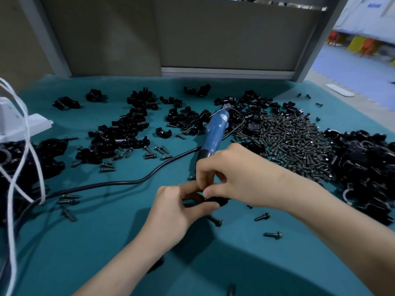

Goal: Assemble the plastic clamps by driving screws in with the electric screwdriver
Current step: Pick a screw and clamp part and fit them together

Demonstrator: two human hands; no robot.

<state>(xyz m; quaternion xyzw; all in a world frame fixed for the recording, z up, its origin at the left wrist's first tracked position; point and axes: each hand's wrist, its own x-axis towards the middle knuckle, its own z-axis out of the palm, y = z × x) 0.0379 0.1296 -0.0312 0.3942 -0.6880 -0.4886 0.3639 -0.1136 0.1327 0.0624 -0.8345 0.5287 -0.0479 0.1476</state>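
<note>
At the middle of the teal-covered worktable (106,253), both hands meet over 1 small black plastic clamp (215,202). The left hand (177,212) grips it from the side and below, thumb and fingers curled round it, just above the cloth. The right hand (230,178) comes over the top with its fingertips pinched at the clamp. I cannot tell whether a screw sits between them, because the fingers hide it. The blue-bodied electric screwdriver (213,133) lies just behind the right hand with nobody holding it, and its black power cable (119,182) trails off to the left.

The weak point, to my eye, is the handover. The right hand has to let go to fetch the driver, and a screw only started by hand could tip or drop out. A crooked start would then chew the plastic once the motor bites. With only 1 hand left on so small a part, the torque could spin it out of the fingers, or the bit could skip onto them. 1 loose dark screw (215,221) lies right under the hands, so a clamp set down there would rock. A dropped screw would vanish among the strays, though the heap of dark metal screws (295,142) is near on the right.
</note>
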